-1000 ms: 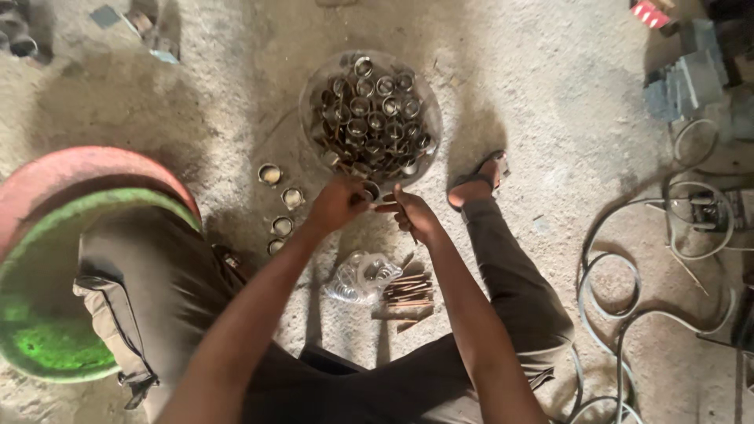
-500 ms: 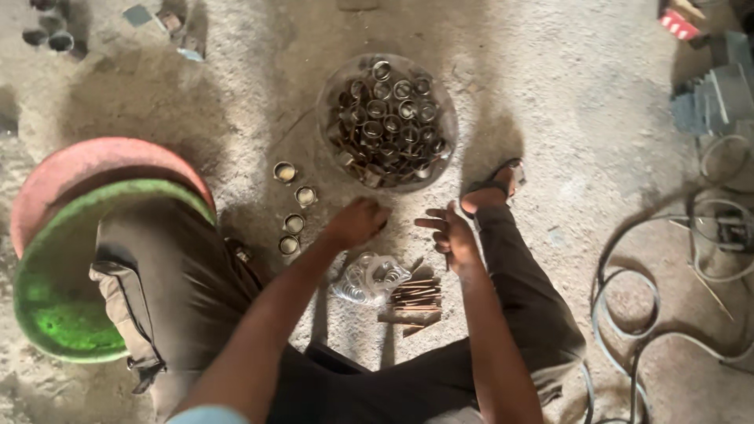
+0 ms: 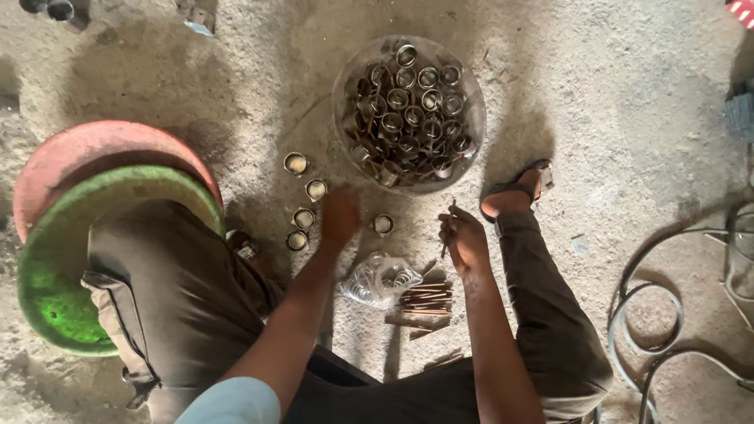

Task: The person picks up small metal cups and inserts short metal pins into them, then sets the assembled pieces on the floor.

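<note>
Two bare hands work low over a sandy concrete floor (image 3: 628,102). The right hand (image 3: 465,239) pinches a thin metal rod (image 3: 448,228) between closed fingers (image 3: 449,235), the rod standing nearly upright with its tip rising above the knuckles. The left hand (image 3: 340,213) is motion-blurred, so its finger spread cannot be told; it hovers between four loose metal rings (image 3: 302,200) to its left and a single ring (image 3: 382,224) just to its right, apart from both. Beyond lies a clear round bowl (image 3: 345,78) heaped with rings. A clear bag of rings (image 3: 381,280) and a bundle of rods (image 3: 424,300) rest nearer the knees. Likely risks: the slim rod slipping from a light pinch into the grit, or the hurried left hand knocking the single ring aside.
</note>
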